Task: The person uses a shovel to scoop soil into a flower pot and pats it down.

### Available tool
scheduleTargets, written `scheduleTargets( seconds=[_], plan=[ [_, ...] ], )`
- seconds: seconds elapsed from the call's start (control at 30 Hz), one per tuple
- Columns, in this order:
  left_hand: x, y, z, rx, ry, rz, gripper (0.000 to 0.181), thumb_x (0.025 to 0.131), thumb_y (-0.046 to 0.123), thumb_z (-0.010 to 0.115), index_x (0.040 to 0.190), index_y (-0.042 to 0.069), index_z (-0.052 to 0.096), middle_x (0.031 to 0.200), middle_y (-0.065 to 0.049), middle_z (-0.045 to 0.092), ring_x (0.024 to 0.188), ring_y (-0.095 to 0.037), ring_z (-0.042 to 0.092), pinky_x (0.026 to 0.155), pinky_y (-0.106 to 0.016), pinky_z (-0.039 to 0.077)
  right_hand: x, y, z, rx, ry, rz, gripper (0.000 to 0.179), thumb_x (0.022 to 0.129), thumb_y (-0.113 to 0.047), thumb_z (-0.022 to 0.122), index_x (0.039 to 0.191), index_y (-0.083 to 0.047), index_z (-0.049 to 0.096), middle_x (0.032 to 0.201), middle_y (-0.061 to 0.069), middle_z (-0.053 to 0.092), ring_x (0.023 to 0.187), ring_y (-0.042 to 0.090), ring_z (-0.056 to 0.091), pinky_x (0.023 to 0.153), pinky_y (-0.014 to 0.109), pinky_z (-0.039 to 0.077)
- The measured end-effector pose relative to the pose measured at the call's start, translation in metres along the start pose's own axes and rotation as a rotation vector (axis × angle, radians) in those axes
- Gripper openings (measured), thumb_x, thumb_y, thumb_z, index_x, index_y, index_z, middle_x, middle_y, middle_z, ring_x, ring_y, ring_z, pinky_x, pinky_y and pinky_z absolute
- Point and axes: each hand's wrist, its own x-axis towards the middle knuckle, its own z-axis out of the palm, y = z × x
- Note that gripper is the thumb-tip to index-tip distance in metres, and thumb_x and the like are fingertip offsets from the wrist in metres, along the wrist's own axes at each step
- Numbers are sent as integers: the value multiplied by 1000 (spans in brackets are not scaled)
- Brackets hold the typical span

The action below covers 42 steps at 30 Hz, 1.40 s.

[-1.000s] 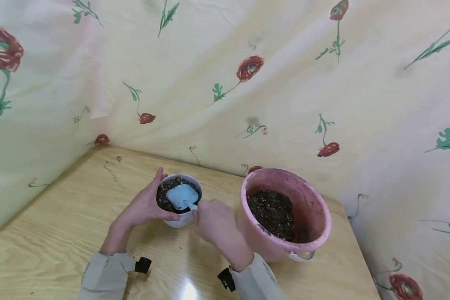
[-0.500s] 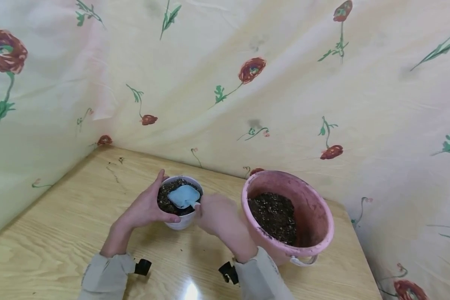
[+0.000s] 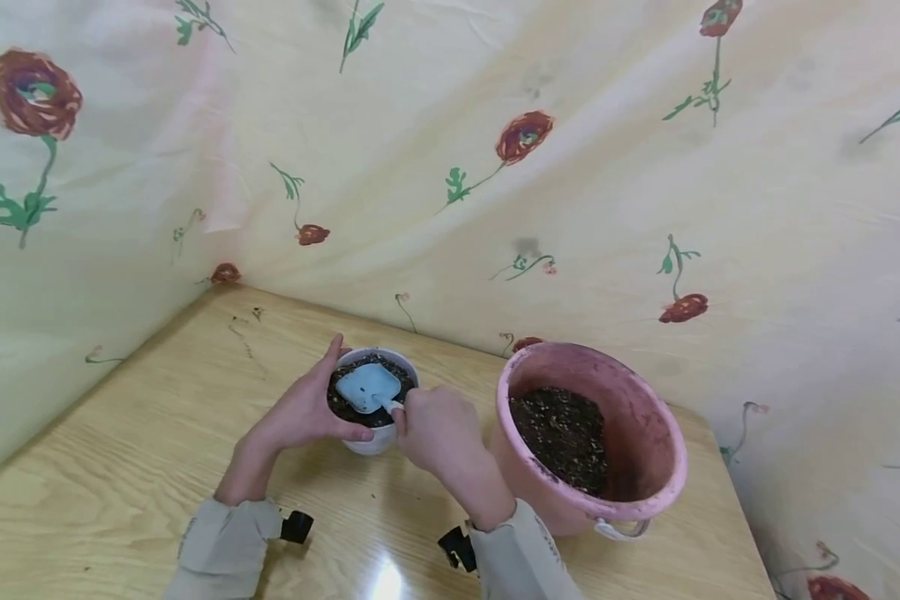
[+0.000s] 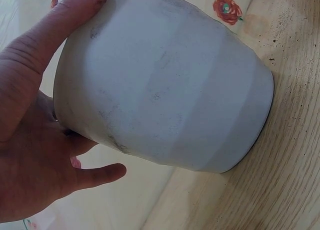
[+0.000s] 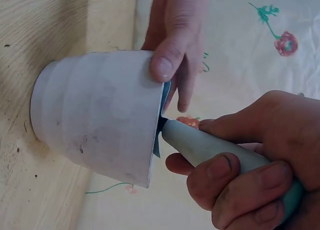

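In the head view, a white flower pot (image 3: 371,442) filled with dark soil (image 3: 340,406) stands on the table. My left hand (image 3: 311,408) grips it on its left side near the rim, thumb in front and fingers reaching behind. The left wrist view shows the thumb along the pot's smudged wall (image 4: 165,85) and one finger held out apart from it. With my right hand (image 3: 444,429) I hold a light blue garden trowel (image 3: 366,387) by its thick handle (image 5: 210,145), fingers curled round it. The trowel's blade lies over the soil inside the rim.
A large pink bucket (image 3: 645,433), part filled with dark soil (image 3: 562,433), stands close right of my right hand, its white handle (image 3: 621,528) hanging in front. Flowered cloth (image 3: 420,167) hangs behind the wooden table (image 3: 157,467). Soil crumbs dot the tabletop.
The trowel's blade has shifted slightly left and back within the pot. My left hand keeps its grip. The whole head view has drifted, so everything sits a little further right.
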Motion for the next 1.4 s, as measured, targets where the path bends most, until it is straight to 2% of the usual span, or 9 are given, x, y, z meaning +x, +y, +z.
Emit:
scheduleTargets(
  seconds=[0.17,0.37,0.47,0.7,0.77,0.87,1.0,1.17,1.4],
  plan=[
    [0,2,0,-14,-1,-1,145,56,48,91,154,13,-9,156,-18,24,138,-40,30,110,-61,26,2,3,-6,3,-12,-7,34,92,-31,60,64,-13,55,59,1,52,52,17,50,42,34,41],
    [1,2,1,0,-1,3,147,53,48,92,155,12,-9,156,-17,24,138,-41,30,110,-61,26,-8,13,-34,66,-104,-23,40,90,-24,60,55,-16,43,52,-3,41,50,14,41,45,29,35],
    [1,1,0,-3,4,14,148,52,46,92,155,11,-8,156,-18,25,137,-42,31,110,-61,25,-10,12,-47,58,-169,-16,38,86,-19,60,54,-15,41,51,-3,36,49,13,36,43,27,31],
    [1,1,-1,-10,1,21,147,53,47,92,155,13,-9,156,-16,24,138,-40,30,111,-60,23,10,5,-59,7,-335,15,14,80,-21,64,72,-14,54,66,0,50,60,16,46,51,29,38],
    [0,1,-1,-14,3,22,147,54,47,92,155,13,-9,156,-17,24,138,-41,30,111,-61,23,15,6,-59,-3,-359,10,14,82,-24,64,76,-14,55,69,0,52,63,16,47,53,29,39],
    [-1,1,0,-15,-3,18,146,54,48,91,155,13,-9,157,-18,23,138,-42,29,110,-61,23,15,11,-61,11,-401,13,21,86,-24,62,70,-13,53,63,0,47,58,16,44,52,28,36],
    [-3,1,-1,-15,-2,1,147,53,49,91,155,13,-8,157,-18,22,138,-43,29,110,-62,24,12,16,-68,20,-411,19,29,89,-20,60,64,-12,48,59,-1,39,54,15,37,50,27,31],
    [-2,3,-3,-17,2,0,146,53,49,92,155,15,-8,157,-16,22,138,-41,29,110,-60,25,13,14,-74,-9,-382,32,26,83,-15,59,61,-14,45,58,-2,36,53,14,34,49,27,28],
    [0,0,0,-31,-4,2,147,52,50,92,155,15,-7,158,-16,21,139,-41,28,110,-60,25,10,12,-81,-20,-387,34,24,83,-14,59,63,-14,46,60,-1,38,55,14,36,50,27,30]
  ],
)
